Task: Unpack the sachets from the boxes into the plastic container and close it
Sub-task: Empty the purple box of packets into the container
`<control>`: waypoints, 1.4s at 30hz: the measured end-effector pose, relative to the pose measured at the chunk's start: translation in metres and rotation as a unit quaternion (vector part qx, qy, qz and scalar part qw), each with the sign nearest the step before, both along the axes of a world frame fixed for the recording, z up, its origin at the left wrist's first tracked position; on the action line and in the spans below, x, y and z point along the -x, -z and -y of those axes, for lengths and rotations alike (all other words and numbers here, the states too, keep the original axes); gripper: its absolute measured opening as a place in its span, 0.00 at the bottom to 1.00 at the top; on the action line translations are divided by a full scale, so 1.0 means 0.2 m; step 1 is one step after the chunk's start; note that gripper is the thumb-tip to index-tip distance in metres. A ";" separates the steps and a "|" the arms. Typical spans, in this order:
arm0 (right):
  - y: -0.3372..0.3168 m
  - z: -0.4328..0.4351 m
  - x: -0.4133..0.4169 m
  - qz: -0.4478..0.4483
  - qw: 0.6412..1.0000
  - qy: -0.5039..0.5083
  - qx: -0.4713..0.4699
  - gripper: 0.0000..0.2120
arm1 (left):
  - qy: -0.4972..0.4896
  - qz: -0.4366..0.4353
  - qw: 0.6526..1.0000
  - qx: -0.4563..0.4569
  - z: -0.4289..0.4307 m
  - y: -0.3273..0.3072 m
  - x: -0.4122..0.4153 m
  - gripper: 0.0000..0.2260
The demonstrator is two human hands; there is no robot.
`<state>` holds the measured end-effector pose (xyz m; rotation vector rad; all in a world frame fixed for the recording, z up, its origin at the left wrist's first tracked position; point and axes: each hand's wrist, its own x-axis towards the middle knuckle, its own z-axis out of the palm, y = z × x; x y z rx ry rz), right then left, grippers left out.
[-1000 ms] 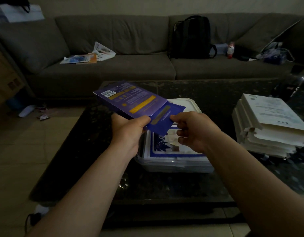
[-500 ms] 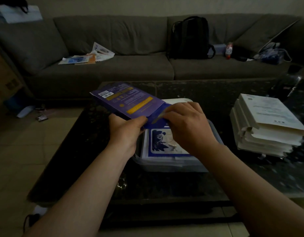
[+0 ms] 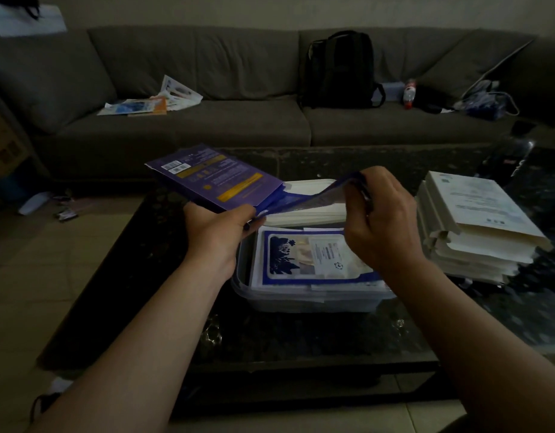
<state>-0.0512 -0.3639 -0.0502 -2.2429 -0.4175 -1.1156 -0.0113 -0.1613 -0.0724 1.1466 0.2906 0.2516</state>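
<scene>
- Dim living room with a grey-brown sofa (image 3: pixel 207 126) along the back and a dark, speckled bench (image 3: pixel 301 335) in front of it.
- On the sofa are loose printed papers (image 3: pixel 154 101) to the left, a black backpack (image 3: pixel 340 70) standing upright near the middle, and a small bottle (image 3: pixel 409 93) just right of it.
- A clear plastic container (image 3: pixel 313 303) sits on the bench, open. A stack of sachets (image 3: pixel 304 256) lies flat inside, and the top one is white with a blue border and a blue print.
- A white lid (image 3: pixel 310 210) lies at the container's far side, partly hidden.
- A purple box (image 3: pixel 217 176) is held in the air above the container's far left corner, with its barcode face up.
- The left hand (image 3: pixel 217 226) grips the box's near end, thumb on top and fingers curled under.
- The right hand (image 3: pixel 382 226) pinches the box's end flap (image 3: pixel 313 196), which is pulled out to the right so that it arches over the lid.
- A stack of white flat packs (image 3: pixel 476 226) rests on the bench just right of the container.
</scene>
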 end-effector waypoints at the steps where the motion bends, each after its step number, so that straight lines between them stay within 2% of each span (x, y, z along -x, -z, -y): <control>1: 0.00 0.01 0.00 0.005 1.000 0.007 -0.007 0.12 | -0.005 0.003 1.000 0.001 0.00 0.00 0.00 0.26; 4: -0.02 0.05 0.01 0.001 0.998 0.039 -0.053 0.06 | -0.025 -0.002 1.000 0.013 -0.02 0.01 -0.01 0.25; 6: -0.04 0.09 0.01 -0.039 0.988 0.066 -0.133 0.04 | -0.038 -0.009 0.999 0.030 -0.05 0.01 -0.02 0.25; 9: -0.03 0.12 0.01 -0.156 0.948 0.082 -0.266 0.05 | -0.051 -0.005 0.998 0.047 -0.07 0.00 -0.02 0.26; 12: 0.01 0.09 -0.01 -0.263 0.898 0.084 -0.341 0.04 | -0.063 -0.006 0.996 0.062 -0.08 -0.02 -0.02 0.30; 17: 0.04 0.03 -0.05 -0.396 0.834 0.099 -0.371 0.04 | -0.064 -0.009 0.996 0.068 -0.09 -0.04 0.00 0.31; 20: 0.05 0.01 -0.07 -0.440 0.827 0.123 -0.326 0.06 | -0.061 -0.012 0.996 0.067 -0.09 -0.04 0.00 0.31; 24: 0.03 -0.02 -0.05 -0.461 0.854 0.181 -0.161 0.21 | -0.056 -0.012 0.996 0.065 -0.08 -0.04 0.00 0.31; 27: 0.03 -0.03 -0.02 -0.449 0.863 0.226 -0.052 0.27 | -0.049 -0.014 0.996 0.068 -0.07 -0.04 0.01 0.30; 30: 0.03 -0.04 0.00 -0.429 0.850 0.288 0.100 0.31 | -0.041 -0.016 0.997 0.068 -0.06 -0.05 0.02 0.29; 32: 0.03 -0.05 0.01 -0.404 0.845 0.309 0.163 0.30 | -0.033 -0.018 0.997 0.066 -0.05 -0.05 0.02 0.27; 34: 0.03 -0.07 0.00 -0.371 0.868 0.271 0.189 0.27 | -0.026 -0.017 0.998 0.061 -0.05 -0.04 0.02 0.26; 37: 0.07 -0.09 -0.02 -0.364 0.898 0.098 0.225 0.25 | -0.016 -0.013 0.998 0.053 -0.03 -0.03 0.02 0.25; 39: 0.09 -0.11 -0.03 -0.389 0.895 0.005 0.219 0.26 | -0.010 -0.012 0.999 0.052 -0.02 -0.03 0.03 0.26; 42: 0.10 -0.12 -0.05 -0.404 0.888 -0.070 0.208 0.29 | -0.001 -0.015 0.999 0.049 0.00 -0.03 0.05 0.25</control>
